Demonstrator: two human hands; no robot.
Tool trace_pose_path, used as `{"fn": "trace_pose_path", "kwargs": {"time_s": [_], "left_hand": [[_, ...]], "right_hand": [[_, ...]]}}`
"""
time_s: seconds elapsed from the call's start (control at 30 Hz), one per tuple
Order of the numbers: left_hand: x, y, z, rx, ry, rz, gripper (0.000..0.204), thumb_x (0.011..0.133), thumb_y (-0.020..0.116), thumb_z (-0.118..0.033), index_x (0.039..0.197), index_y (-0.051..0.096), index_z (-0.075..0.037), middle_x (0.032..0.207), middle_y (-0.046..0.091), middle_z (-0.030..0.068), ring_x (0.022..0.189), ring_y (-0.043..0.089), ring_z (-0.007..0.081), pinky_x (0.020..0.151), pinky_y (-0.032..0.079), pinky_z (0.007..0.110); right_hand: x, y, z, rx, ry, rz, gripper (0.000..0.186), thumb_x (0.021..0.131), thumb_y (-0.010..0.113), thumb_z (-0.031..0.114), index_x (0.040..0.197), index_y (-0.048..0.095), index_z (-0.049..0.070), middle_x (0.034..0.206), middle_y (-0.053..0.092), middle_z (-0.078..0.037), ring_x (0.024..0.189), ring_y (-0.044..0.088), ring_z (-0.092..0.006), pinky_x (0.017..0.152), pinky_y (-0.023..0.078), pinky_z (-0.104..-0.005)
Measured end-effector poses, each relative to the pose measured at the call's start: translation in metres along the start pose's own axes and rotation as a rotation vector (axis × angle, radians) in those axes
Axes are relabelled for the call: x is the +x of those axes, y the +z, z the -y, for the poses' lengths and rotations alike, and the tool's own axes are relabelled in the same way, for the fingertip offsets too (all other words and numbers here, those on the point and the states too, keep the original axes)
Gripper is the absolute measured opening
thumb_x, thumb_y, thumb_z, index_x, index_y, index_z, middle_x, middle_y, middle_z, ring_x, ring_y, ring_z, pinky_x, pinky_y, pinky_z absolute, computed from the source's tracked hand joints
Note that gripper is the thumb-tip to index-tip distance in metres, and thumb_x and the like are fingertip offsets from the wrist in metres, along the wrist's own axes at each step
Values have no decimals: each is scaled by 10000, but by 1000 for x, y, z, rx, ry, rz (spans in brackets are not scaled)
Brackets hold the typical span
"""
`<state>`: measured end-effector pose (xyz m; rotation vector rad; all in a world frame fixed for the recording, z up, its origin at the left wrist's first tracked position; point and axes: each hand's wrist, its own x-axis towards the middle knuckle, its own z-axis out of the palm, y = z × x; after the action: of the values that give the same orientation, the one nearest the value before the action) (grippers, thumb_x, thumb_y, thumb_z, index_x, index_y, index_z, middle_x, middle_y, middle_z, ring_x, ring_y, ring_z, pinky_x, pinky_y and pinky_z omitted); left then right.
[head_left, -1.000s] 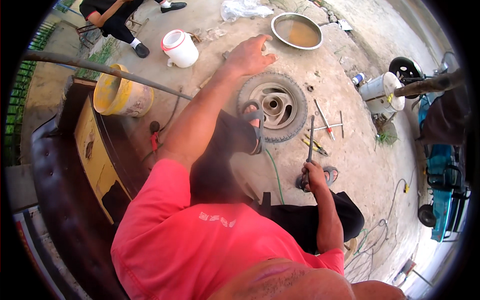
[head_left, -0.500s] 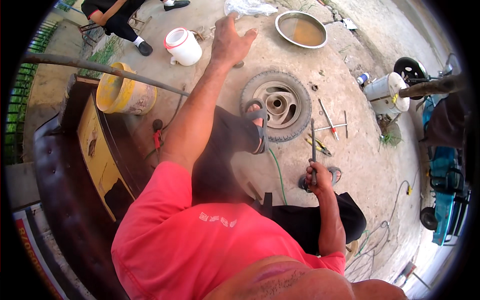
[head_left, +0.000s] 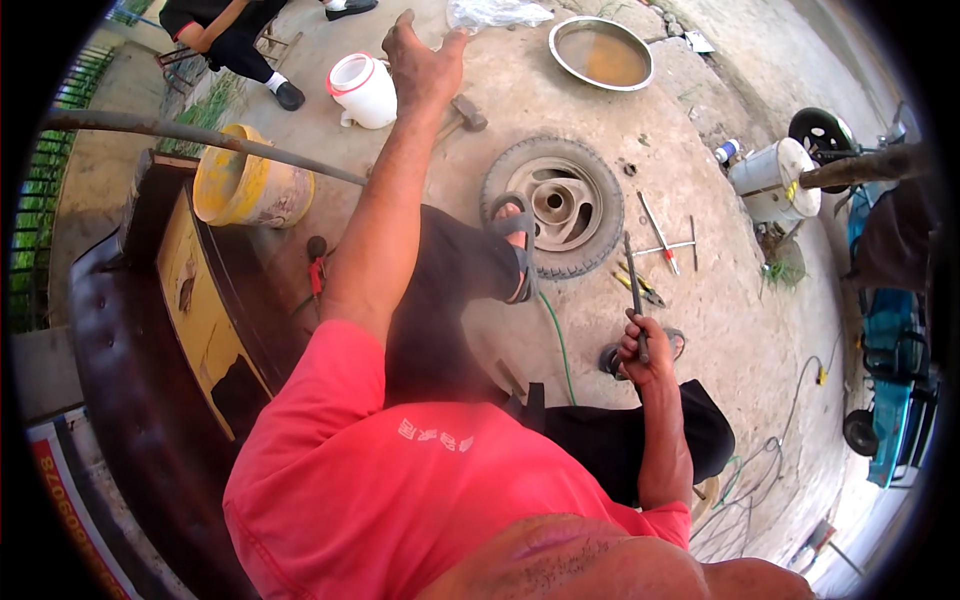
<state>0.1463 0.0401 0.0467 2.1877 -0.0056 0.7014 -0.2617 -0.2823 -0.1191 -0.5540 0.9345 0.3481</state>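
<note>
My right hand (head_left: pixel 647 348) is closed around a long dark tyre lever (head_left: pixel 634 275), whose free end points away from me. Stretched far forward, my left hand (head_left: pixel 425 68) is open and holds nothing; its fingers are spread above the ground. Near that wrist lies a hammer (head_left: pixel 470 114), its handle partly behind my arm. A wheel with its tyre (head_left: pixel 605 190) rests flat on the ground, my left sandalled foot (head_left: pixel 515 240) on its edge. Between lever and wheel are yellow-handled pliers (head_left: pixel 648 291), and a cross-shaped lug wrench (head_left: pixel 664 246) lies just beyond.
A white jug (head_left: pixel 365 95) and a yellow bucket (head_left: pixel 255 190) stand to the left. At the far side sits a metal basin (head_left: pixel 600 55) of murky water. A green hose (head_left: pixel 556 345) runs beside my foot. Another person (head_left: pixel 235 45) sits at the upper left.
My left hand has swung left and slightly farther away, leaving the hammer in sight. My right hand has shifted a little to the right, the lever tilting slightly with it.
</note>
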Motion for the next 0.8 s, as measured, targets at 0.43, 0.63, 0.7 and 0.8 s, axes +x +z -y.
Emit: {"fn": "trace_pose_path", "kwargs": {"time_s": [0.43,0.63,0.7,0.8], "left_hand": [[-3,-12,-14,-455,-431,192,829,895,770,-448,1531,458,-16,1465,551,218,1341,548,317,1103,458,424],[-63,-14,-74,-59,403,1398,603,962,705,-368,1456,566,-51,1342,688,150,1139,709,226,919,570,409],[-81,-19,-87,11,455,1440,621,949,708,-371,1456,562,-44,1331,682,172,1111,716,249,911,574,414],[-86,-19,-94,84,489,1466,645,928,712,-377,1457,560,-39,1309,674,199,1089,712,298,928,568,429]], "right_hand": [[-3,5,0,-5,-10,-21,173,999,594,202,1152,564,128,735,489,12,588,451,-137,546,355,-296],[-2,5,1,-21,-11,-65,194,1003,599,207,1181,566,137,730,513,10,574,466,-138,520,364,-287],[-4,8,3,-31,-18,-76,195,1004,599,208,1183,564,138,732,517,10,576,470,-138,519,364,-284],[-1,10,3,-32,-2,-60,208,1006,601,209,1197,561,139,740,529,8,578,475,-137,517,360,-279]]}}
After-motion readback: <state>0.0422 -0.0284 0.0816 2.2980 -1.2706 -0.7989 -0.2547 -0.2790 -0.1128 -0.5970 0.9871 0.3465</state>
